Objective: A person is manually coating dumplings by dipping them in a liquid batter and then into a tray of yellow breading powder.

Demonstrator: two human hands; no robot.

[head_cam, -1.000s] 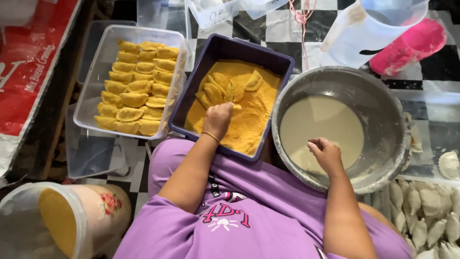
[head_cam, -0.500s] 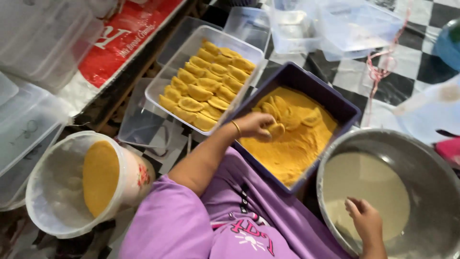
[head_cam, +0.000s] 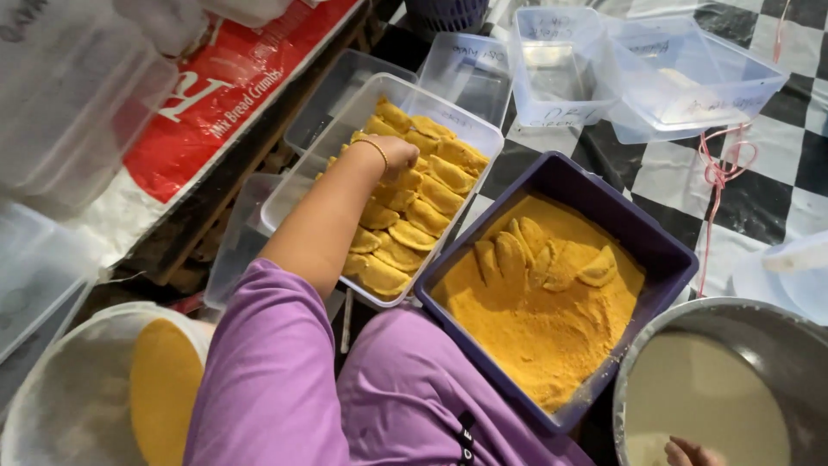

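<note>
My left hand [head_cam: 392,155], with a thin bracelet on the wrist, reaches into a clear plastic tray [head_cam: 466,116] that holds rows of crumb-coated half-moon pastries [head_cam: 431,194]. Its fingers curl down onto a pastry at the tray's far end. To the right stands a purple tray [head_cam: 604,203] of orange breadcrumbs [head_cam: 552,336], with several coated pastries [head_cam: 517,255] lying in them. Only the fingertips of my right hand [head_cam: 690,453] show at the bottom edge, inside a metal bowl [head_cam: 690,315] of pale batter [head_cam: 716,397].
A white bucket [head_cam: 69,406] with orange crumbs stands at lower left. A red crumb bag [head_cam: 216,112] lies at upper left. Empty clear containers [head_cam: 561,60] [head_cam: 690,78] and a pink string [head_cam: 720,173] rest on the checkered cloth behind.
My left hand left the purple crumb tray and moved left into the clear tray of coated pastries. The view swung left, so my right hand in the bowl slid nearly out of frame.
</note>
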